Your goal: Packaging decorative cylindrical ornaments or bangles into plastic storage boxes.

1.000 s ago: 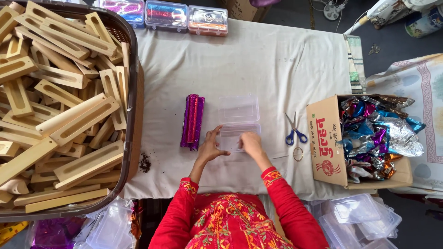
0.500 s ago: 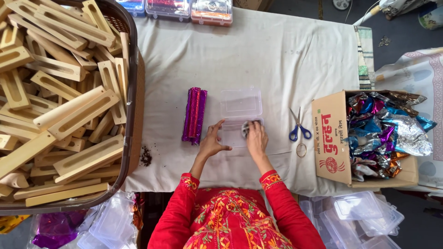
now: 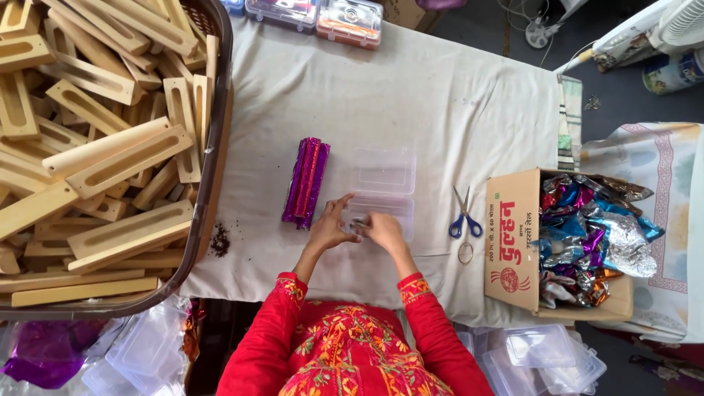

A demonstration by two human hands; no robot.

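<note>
Both hands had been drawn together over the clear hinged plastic box near the cloth's front edge. The left hand was spread; the right hand pinched a small dark item (identity unclear).

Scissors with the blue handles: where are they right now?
In the head view the scissors lie on the white cloth, to the person's right, between the clear plastic box and the cardboard box.

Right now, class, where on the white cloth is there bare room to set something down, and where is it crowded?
Free: the wide stretch of cloth between the far boxes and the clear container; also the strip between basket and purple bundle. Crowded: around both hands, and by the scissors beside the carton.
</note>
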